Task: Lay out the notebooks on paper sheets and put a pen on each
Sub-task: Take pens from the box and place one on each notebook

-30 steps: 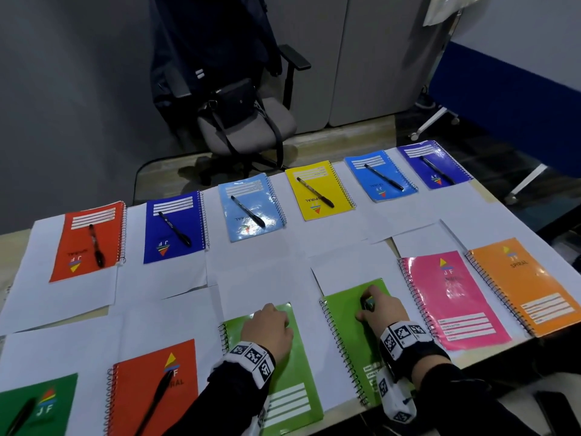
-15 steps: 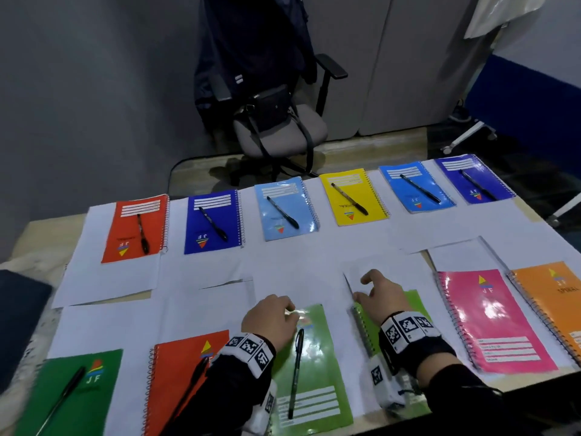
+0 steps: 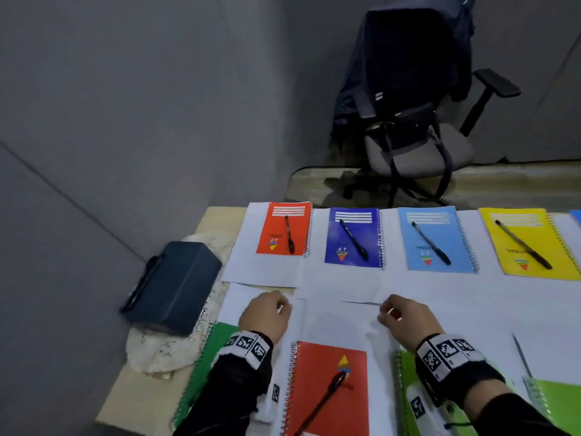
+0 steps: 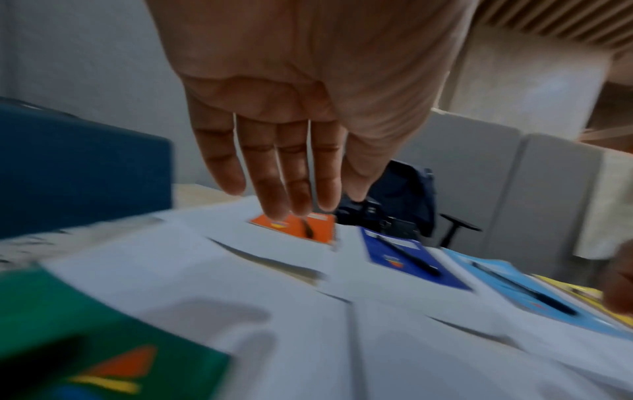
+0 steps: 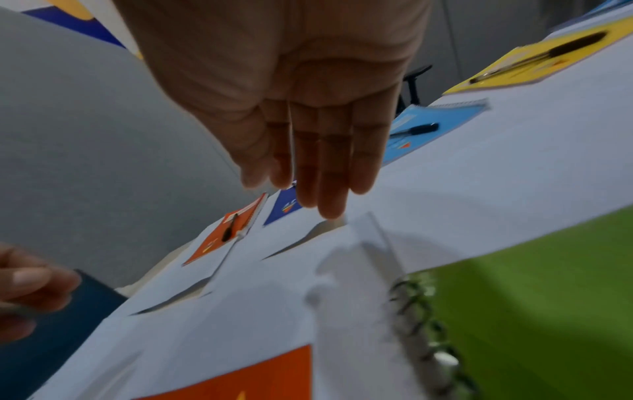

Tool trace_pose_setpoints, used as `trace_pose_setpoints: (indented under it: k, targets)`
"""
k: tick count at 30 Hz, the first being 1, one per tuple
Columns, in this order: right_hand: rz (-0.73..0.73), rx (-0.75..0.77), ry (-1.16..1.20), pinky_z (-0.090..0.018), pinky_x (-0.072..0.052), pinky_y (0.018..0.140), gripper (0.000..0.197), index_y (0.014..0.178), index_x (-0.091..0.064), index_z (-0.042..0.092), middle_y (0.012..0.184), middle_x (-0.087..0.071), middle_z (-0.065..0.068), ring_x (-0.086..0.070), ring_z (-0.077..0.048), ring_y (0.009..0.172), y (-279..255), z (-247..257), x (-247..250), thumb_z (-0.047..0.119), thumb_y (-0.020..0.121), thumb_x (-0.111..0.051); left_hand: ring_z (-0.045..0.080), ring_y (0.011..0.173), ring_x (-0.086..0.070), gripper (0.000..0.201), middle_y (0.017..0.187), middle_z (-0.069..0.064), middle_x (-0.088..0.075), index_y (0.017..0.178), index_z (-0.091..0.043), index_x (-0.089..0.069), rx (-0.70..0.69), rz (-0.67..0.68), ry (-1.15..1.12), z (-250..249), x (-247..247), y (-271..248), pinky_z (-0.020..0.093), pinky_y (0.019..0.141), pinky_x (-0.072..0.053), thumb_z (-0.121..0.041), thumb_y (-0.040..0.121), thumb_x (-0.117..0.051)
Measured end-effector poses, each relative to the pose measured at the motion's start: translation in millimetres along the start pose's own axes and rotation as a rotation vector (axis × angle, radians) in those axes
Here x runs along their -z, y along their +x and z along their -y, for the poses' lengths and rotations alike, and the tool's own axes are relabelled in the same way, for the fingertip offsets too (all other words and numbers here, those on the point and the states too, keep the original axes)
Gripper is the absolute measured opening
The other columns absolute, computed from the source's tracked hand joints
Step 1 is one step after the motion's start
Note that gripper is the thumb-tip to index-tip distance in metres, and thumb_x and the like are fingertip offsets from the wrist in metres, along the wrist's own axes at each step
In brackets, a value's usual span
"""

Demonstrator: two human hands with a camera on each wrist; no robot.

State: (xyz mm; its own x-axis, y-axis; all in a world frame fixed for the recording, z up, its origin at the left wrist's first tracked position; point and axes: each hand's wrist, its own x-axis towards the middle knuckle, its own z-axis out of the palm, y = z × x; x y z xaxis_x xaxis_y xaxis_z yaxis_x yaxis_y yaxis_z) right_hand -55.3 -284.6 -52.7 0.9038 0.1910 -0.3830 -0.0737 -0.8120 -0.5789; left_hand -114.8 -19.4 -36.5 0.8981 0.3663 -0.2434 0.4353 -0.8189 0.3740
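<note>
My left hand (image 3: 278,306) and right hand (image 3: 390,311) hover over a white paper sheet (image 3: 333,319), one at each upper corner, holding nothing. In the wrist views the left hand's fingers (image 4: 291,186) and the right hand's fingers (image 5: 322,186) hang nearly straight above the paper. Below the hands lies an orange notebook (image 3: 317,372) with a black pen (image 3: 327,398) on it. A dark green notebook (image 3: 217,344) lies to its left and a light green one (image 3: 407,382) to its right. The far row holds orange (image 3: 276,234), dark blue (image 3: 364,256), light blue (image 3: 449,234) and yellow (image 3: 540,234) notebooks, each with a pen.
A dark blue case (image 3: 173,284) sits on a lace cloth (image 3: 151,350) at the table's left edge. Beyond the table stands an office chair (image 3: 418,152) with a dark jacket and bag. Another light green notebook (image 3: 559,401) shows at the right.
Both hands have left the two light green notebooks and moved left to the sheet above the orange notebook. A pen now lies on the left green notebook. The view has swung left.
</note>
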Motion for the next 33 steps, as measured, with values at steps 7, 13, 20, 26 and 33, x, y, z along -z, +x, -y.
trace_pose_setpoints:
  k: [7,13,20,26,33]
  targets:
    - [0.069,0.065,-0.083,-0.023,-0.04,0.061,0.005,0.087,-0.055,0.029,0.084,-0.061,0.007,-0.054,-0.015,0.08,20.2,56.8,-34.6,0.03,0.09,-0.059,0.028,0.108,-0.054,0.026,0.123,0.008,-0.055,0.117,-0.02,-0.062,0.217,-0.265,-0.082,98.7,58.5,28.4,0.038,0.085,-0.049,-0.023,0.092,-0.057]
    - [0.094,0.058,-0.076,-0.027,-0.048,0.074,0.007,0.084,-0.056,0.028,0.084,-0.063,0.004,-0.059,-0.016,0.083,30.0,80.5,-49.5,0.028,0.089,-0.061,0.042,0.12,-0.045,0.041,0.13,0.023,-0.046,0.13,-0.006,-0.053,0.378,-0.376,-0.046,167.0,97.4,55.1,0.049,0.097,-0.043,-0.011,0.089,-0.058]
    - [0.072,0.025,-0.078,-0.027,-0.047,0.071,0.016,0.076,-0.051,0.034,0.079,-0.062,0.006,-0.059,-0.016,0.08,37.3,84.5,-52.6,0.029,0.088,-0.061,0.044,0.116,-0.048,0.039,0.126,0.029,-0.048,0.126,0.003,-0.052,0.553,-0.294,0.071,219.1,111.1,84.9,0.048,0.092,-0.044,-0.009,0.089,-0.056]
    - [0.045,0.004,-0.086,-0.023,-0.042,0.064,0.012,0.08,-0.054,0.032,0.08,-0.062,0.005,-0.057,-0.014,0.077,40.7,84.9,-47.8,0.029,0.089,-0.061,0.043,0.11,-0.054,0.033,0.121,0.026,-0.052,0.12,-0.008,-0.061,0.514,-0.238,0.092,226.9,110.3,94.0,0.045,0.092,-0.046,-0.015,0.088,-0.06]
    - [0.028,0.01,-0.092,-0.023,-0.041,0.064,0.011,0.08,-0.054,0.032,0.079,-0.061,0.007,-0.057,-0.014,0.078,45.1,86.1,-45.0,0.029,0.09,-0.06,0.034,0.106,-0.057,0.019,0.116,0.016,-0.059,0.106,-0.015,-0.065,0.487,-0.228,0.148,206.3,112.4,87.5,0.04,0.087,-0.045,-0.022,0.093,-0.054]
